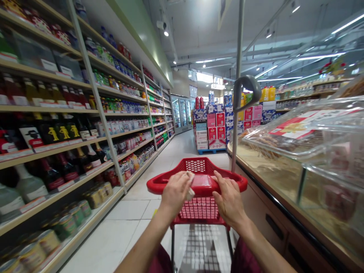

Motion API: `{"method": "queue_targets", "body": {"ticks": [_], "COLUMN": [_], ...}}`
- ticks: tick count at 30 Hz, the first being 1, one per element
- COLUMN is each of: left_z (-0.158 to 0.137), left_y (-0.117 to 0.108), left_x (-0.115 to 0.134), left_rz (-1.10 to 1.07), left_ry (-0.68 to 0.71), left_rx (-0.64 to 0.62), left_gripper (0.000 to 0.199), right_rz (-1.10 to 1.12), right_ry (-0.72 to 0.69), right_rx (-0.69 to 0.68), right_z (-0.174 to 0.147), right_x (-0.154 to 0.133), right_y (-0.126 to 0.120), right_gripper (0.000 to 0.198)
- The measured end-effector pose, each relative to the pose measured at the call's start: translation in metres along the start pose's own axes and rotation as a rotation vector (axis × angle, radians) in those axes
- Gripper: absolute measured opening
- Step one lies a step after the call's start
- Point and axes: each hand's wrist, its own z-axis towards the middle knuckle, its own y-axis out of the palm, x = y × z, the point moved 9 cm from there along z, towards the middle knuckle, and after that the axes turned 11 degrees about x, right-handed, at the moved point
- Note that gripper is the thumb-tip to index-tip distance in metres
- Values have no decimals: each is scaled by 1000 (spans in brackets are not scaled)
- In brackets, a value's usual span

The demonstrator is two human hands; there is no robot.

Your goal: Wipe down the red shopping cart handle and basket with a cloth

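Note:
A red plastic shopping cart (pixel 196 209) stands right in front of me, centred between my forearms. My left hand (pixel 174 192) rests on the left part of its red handle (pixel 202 185). The fingers are closed, and a crumpled whitish tissue (pixel 190 193) sticks out between thumb and fingers. On the handle's right part lies my right hand (pixel 229 195), its fingers bent over the bar and its thumb stretched toward the middle. The mesh basket beyond the handle shows only in part.
Shelves (pixel 85 141) of bottles and cans line the left side. A counter (pixel 270 212) with clear plastic packs (pixel 307 129) runs along the right, beside a grey pole (pixel 234 136). Stacked boxes (pixel 212 131) stand on a blue pallet (pixel 212 151) ahead. Glass-door fridges (pixel 182 110) are further back.

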Motion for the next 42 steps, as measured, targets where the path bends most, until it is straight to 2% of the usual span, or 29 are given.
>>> {"method": "queue_targets", "body": {"ticks": [2,3,7,9,11,14,16,17,20,22,24,27,29,31,34,36,38,42], "left_z": [-1,-1,1,0,-5,-11,-12,-11,-5,-3,-6,-13,-16,-16,-13,-14,-17,-23], "left_y": [-12,-12,10,11,1,-23,-28,-24,-1,6,1,-27,-39,-34,-13,-9,-17,-47], "left_x": [-17,-14,41,49,27,-23,-29,-20,29,45,30,-26,-46,-36,8,21,5,-58], "left_rz": [38,39,-68,-96,-60,59,82,64,-45,-87,-79,37,100,82,-10,-35,-16,114], "left_ry": [-67,-63,104,149,128,3,-30,-15,110,165,154,22,-40,-33,81,154,154,-36], "left_rx": [60,66,-16,-24,3,96,127,120,51,14,15,113,161,154,105,86,95,200], "left_gripper": [19,19,18,18,18,18,18,18,17,17,17,17,18,17,18,19,19,19], "right_rz": [-3,-6,-6,-7,-15,-21,-30,-36,-40,-33,-25,-5,-7,-20,-31,-31,-28,-8], "right_ry": [14,20,-1,-14,-15,-4,9,10,-9,-20,-17,-7,1,1,-22,-34,-31,-19], "right_rx": [17,32,35,15,11,33,57,64,46,23,14,22,38,54,56,41,30,36], "right_z": [0,0,-1,-2,-1,0,1,1,0,0,0,0,1,0,0,-1,0,0], "right_x": [0,0,1,1,2,1,1,1,1,2,2,2,2,3,3,3,4,2], "right_y": [0,-1,-1,0,-1,-1,-3,-3,-3,-3,-3,-3,-3,-4,-5,-5,-5,-5], "right_gripper": [52,51,50,50,50,49,48,48,48,48,47,47,47,47,47,47,47,46]}}
